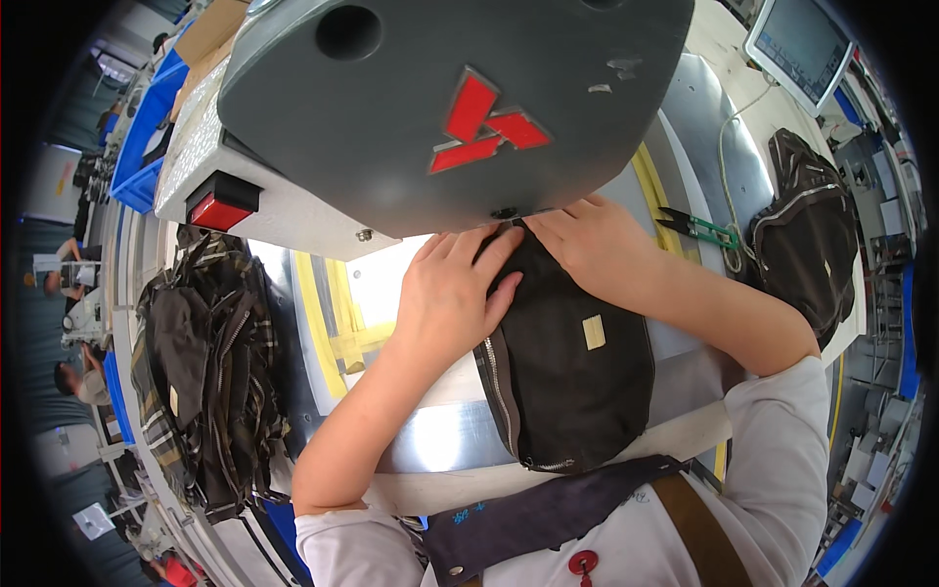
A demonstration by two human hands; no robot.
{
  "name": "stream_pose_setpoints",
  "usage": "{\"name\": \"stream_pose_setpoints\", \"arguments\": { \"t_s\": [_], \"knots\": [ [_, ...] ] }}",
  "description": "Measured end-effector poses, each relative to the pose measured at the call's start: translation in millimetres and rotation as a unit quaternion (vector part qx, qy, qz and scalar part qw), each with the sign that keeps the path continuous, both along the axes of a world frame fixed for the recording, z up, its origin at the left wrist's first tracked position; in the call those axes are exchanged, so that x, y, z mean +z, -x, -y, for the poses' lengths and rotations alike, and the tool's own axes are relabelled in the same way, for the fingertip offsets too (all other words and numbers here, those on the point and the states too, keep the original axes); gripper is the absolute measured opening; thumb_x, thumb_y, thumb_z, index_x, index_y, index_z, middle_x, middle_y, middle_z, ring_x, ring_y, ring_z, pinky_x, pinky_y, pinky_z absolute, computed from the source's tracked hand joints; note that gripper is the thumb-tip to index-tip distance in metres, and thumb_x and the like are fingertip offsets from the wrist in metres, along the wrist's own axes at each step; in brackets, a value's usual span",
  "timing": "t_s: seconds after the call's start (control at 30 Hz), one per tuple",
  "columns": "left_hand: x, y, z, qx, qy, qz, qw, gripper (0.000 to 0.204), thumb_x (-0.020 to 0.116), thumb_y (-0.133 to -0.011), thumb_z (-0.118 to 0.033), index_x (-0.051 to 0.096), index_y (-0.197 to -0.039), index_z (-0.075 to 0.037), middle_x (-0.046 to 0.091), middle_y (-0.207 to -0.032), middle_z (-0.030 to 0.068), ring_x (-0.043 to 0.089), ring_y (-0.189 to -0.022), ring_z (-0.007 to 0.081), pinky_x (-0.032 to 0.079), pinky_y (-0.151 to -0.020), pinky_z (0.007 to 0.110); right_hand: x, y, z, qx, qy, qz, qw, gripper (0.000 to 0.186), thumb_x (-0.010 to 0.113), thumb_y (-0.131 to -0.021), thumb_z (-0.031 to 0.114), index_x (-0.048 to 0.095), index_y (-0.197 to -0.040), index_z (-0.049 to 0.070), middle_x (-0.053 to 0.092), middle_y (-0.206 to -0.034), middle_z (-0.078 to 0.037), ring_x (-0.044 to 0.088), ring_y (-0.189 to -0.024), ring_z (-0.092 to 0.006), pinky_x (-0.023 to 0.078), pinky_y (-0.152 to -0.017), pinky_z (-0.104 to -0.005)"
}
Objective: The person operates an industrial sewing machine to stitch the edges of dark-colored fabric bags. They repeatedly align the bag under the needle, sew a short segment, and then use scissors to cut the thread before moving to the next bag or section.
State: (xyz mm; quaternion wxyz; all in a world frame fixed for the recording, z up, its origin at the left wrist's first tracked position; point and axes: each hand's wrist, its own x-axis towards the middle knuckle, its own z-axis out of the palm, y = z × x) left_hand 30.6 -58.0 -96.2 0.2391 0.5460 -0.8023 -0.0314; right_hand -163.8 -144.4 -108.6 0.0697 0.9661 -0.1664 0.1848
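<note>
A black fabric bag (577, 391) with a metal zipper (499, 382) down its left side and a small pale patch lies under the grey sewing machine head (587, 127). My left hand (455, 289) rests on its far left part, fingers stretched forward, thumb apart and lying on the cloth. Across from it, my right hand (597, 245) lies on the bag's far right edge with fingers extended. The machine head hides some fingertips and the bag's far end.
Several black and plaid bag pieces (210, 372) are heaped at the left. Green-handled thread snips (699, 230) lie on the right, near another black bag (807, 235). A screen (802, 49) stands far right, a blue bin (147, 147) far left. Yellow tape (342, 333) marks the worktop.
</note>
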Motion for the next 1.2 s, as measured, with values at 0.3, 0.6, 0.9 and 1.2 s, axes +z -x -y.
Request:
{"name": "stream_pose_setpoints", "arguments": {
  "t_s": [0.3, 0.6, 0.9, 1.2],
  "knots": [
    [-3.6, -3.0, 2.7, -0.014, 0.03, 0.029, 0.999, 0.035, 0.072, -0.075, -0.016, 0.068, -0.11, -0.013, 0.06, -0.112, 0.0078, 0.062, -0.1, 0.0278, 0.052, -0.085, 0.039, -0.9, -1.4, 2.0, -0.011, 0.013, 0.022, 1.0, 0.019, 0.058, -0.075, 0.012, 0.065, -0.089, 0.0, 0.059, -0.098, -0.007, 0.059, -0.091, -0.02, 0.05, -0.08, -0.0313],
    [-3.6, -4.9, 9.9, -0.001, 0.017, 0.036, 0.999, 0.029, 0.071, -0.08, -0.017, 0.068, -0.109, -0.013, 0.061, -0.109, 0.0099, 0.063, -0.092, 0.03, 0.052, -0.08, 0.039, 0.8, -5.0, 12.2, -0.013, 0.004, 0.017, 1.0, 0.017, 0.059, -0.074, 0.012, 0.064, -0.087, 0.002, 0.056, -0.089, -0.005, 0.06, -0.086, -0.0192, 0.051, -0.075, -0.0315],
    [-5.3, -2.9, 7.7, 0.007, 0.018, 0.016, 1.0, 0.03, 0.071, -0.08, -0.017, 0.068, -0.109, -0.013, 0.06, -0.11, 0.0108, 0.062, -0.092, 0.0306, 0.052, -0.08, 0.04, 0.9, -3.5, 10.7, -0.019, 0.003, 0.017, 1.0, 0.017, 0.059, -0.074, 0.011, 0.064, -0.087, 0.002, 0.055, -0.089, -0.005, 0.06, -0.083, -0.019, 0.051, -0.074, -0.0303],
    [-7.3, 4.8, 3.5, 0.005, 0.011, -0.011, 1.0, 0.03, 0.069, -0.082, -0.014, 0.067, -0.111, -0.011, 0.059, -0.115, 0.0109, 0.062, -0.098, 0.0311, 0.052, -0.083, 0.04, -2.5, 1.8, 4.8, -0.062, 0.004, 0.032, 0.998, 0.028, 0.058, -0.078, 0.013, 0.065, -0.104, 0.002, 0.061, -0.101, -0.004, 0.06, -0.093, -0.0196, 0.051, -0.076, -0.0316]
  ]
}}
